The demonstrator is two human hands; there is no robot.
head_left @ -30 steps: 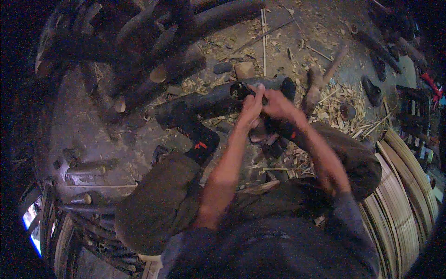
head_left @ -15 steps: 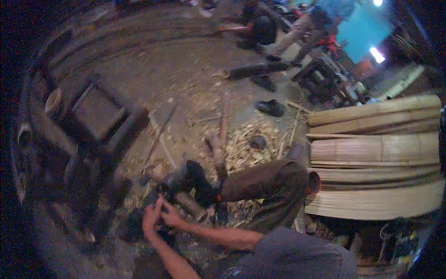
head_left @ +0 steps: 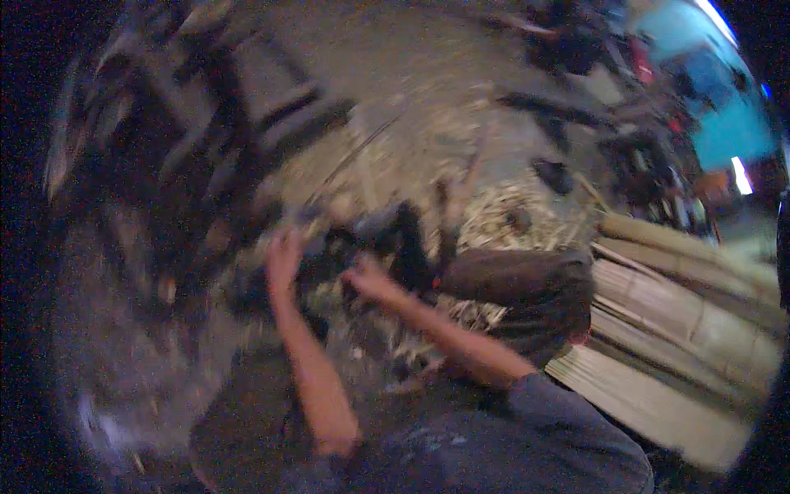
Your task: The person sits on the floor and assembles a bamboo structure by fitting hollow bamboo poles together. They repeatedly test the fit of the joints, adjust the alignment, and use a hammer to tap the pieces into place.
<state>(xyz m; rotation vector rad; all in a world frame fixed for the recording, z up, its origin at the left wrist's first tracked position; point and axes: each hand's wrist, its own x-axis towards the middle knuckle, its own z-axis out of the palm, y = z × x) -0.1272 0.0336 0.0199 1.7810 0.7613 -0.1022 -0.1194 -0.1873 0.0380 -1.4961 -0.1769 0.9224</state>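
Observation:
In a blurred view, my left hand reaches over a dark object on the ground, its fingers stretched out and apart. My right hand is to its right, fingers drawn together beside a dark machine-like thing. What the right fingers hold, if anything, I cannot make out. The two hands are apart, with the dark thing between and beyond them. My trousered leg lies bent to the right of my right hand.
Pale wood chips lie heaped beyond the leg. Stacked bamboo slats stand at the right. Dark wooden furniture is at the left. A thin rod lies on the ground. A dark shoe and a turquoise panel are farther off.
My hands were close together and have now moved apart, the left one to the left of the right. The whole view has swung, so the surroundings sit farther right and tilted.

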